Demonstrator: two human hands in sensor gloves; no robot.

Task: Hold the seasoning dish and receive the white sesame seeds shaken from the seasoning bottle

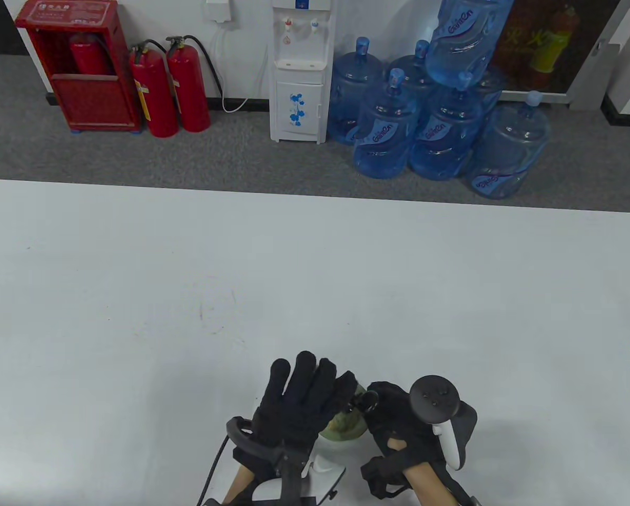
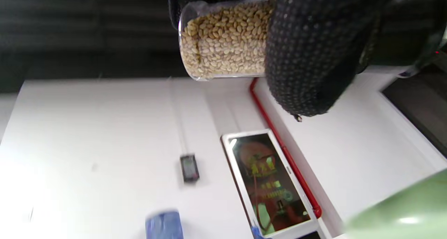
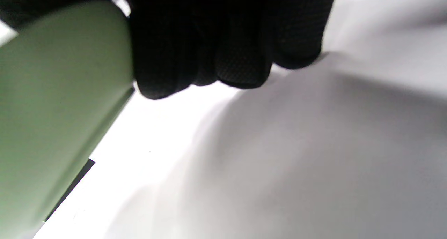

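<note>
Table view: the left hand point(image 1: 299, 400), fingers nearly straight, covers the green seasoning dish point(image 1: 341, 428) near the front edge of the white surface point(image 1: 136, 295); the right hand point(image 1: 399, 427) is curled around a dark-capped seasoning bottle point(image 1: 366, 401) just above the dish.

Left wrist view: a clear, round-walled bottle point(image 2: 223, 40) packed with pale seeds, a dotted knit fingertip point(image 2: 307, 57) on it; a blurred glossy green rim point(image 2: 405, 211) in the corner.

Right wrist view: curled fingers point(image 3: 227, 40); what they grip is hidden; smooth matte-green dish wall point(image 3: 52, 110) beside them.

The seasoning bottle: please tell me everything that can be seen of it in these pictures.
The bottle is a clear, plastic-looking cylinder, nearly full of pale sesame seeds. In the left wrist view only its body shows, lying sideways at the top edge, with a dotted black glove finger across one end. In the table view it is almost hidden between the left hand and right hand, above the green dish. Which hand's grip holds it I cannot tell.
</note>
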